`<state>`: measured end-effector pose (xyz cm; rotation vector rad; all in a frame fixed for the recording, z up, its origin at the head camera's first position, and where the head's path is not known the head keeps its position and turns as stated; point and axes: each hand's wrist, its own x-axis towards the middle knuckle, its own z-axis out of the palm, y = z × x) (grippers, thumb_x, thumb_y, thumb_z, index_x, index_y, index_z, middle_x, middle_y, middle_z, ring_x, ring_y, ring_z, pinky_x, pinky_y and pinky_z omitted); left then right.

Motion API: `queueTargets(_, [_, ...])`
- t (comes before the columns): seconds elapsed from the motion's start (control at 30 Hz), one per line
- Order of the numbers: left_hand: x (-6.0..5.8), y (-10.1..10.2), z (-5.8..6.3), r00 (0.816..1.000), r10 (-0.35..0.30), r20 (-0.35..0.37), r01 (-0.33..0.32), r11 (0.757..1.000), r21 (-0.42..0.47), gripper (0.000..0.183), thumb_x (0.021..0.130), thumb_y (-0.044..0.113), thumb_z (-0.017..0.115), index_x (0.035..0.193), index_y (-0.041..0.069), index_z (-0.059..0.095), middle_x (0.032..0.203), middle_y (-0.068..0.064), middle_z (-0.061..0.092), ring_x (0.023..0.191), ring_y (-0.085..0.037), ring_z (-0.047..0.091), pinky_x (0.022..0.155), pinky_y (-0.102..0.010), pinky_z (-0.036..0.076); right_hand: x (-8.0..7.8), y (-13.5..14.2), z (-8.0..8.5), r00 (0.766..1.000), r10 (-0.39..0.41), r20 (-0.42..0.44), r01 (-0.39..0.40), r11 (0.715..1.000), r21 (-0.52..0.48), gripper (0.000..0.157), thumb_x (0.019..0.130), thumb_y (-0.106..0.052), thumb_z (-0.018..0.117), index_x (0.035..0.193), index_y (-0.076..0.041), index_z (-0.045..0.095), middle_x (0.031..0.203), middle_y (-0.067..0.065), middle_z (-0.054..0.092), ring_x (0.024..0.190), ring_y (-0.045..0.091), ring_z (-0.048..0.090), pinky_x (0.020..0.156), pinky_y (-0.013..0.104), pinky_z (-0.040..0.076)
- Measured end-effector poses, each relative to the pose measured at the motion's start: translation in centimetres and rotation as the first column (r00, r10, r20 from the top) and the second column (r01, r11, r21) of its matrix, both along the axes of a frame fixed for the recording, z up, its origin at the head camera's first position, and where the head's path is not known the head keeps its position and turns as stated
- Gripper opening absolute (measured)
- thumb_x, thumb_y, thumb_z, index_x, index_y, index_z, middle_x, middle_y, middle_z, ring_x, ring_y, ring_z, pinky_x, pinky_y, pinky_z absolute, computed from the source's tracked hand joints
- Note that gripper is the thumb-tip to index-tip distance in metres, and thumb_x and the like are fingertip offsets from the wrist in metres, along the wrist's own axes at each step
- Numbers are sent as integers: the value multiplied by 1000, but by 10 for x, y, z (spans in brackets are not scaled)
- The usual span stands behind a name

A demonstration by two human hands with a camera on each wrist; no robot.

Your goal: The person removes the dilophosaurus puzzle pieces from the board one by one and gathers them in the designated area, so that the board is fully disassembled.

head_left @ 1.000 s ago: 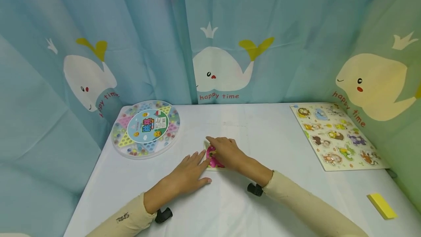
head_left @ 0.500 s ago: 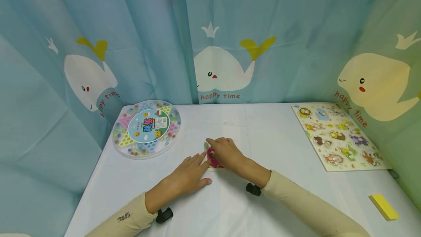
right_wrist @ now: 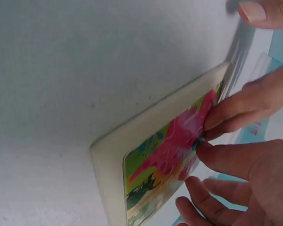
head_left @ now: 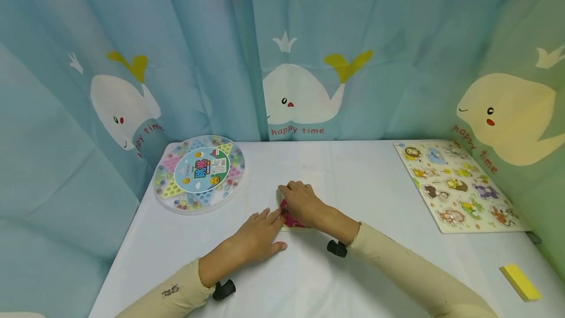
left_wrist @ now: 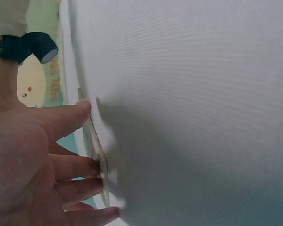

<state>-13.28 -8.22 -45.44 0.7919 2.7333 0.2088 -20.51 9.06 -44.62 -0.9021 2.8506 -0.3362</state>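
A small flat jigsaw board [right_wrist: 137, 123] with a cream border and a pink dinosaur picture [right_wrist: 174, 143] lies on the white table. Fine seams cross the picture. In the head view, my left hand [head_left: 257, 237] lies at the board's left side, its fingertips reaching over the edge and its thumb apart from it. My right hand [head_left: 304, 206] bends over the board from the right and covers much of the picture. The right wrist view has the right thumb [right_wrist: 231, 157] straight, its tip pressing on the picture beside the left fingertips, with the other fingers along the far side.
A round Chinese checkers set [head_left: 200, 173] with coloured balls stands at the back left. At the right lies an animal peg puzzle [head_left: 461, 185], with a yellow block [head_left: 521, 282] nearer me. A whale-print curtain [head_left: 212, 53] encloses the table.
My left fingertips have slid slightly right, further over the picture. The right wrist has shifted a little left, and less of the picture shows between the hands. The head view has moved slightly.
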Motion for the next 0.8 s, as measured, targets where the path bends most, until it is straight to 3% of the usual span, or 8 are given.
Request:
queueTargets(0.57, [3,0,-3,999,-23,-39,22,999,-24,69,105,49,62,158,7,49,169,-11,40,154,-38,39,121,-55,39,-9,4,-1,995,-17,98,15,1000,24,54,100,-20,75,150,-7,57,131,14,62,130,35,54,110,63,42])
queueTargets(0.8, [4,-1,-2,998,-24,-54,23,999,-24,68,103,47,65,156,6,50,167,-11,42,153,-38,41,119,-56,41,-8,6,-1,994,-34,100,32,999,14,44,100,-20,75,140,-7,65,129,12,63,131,36,55,109,63,42])
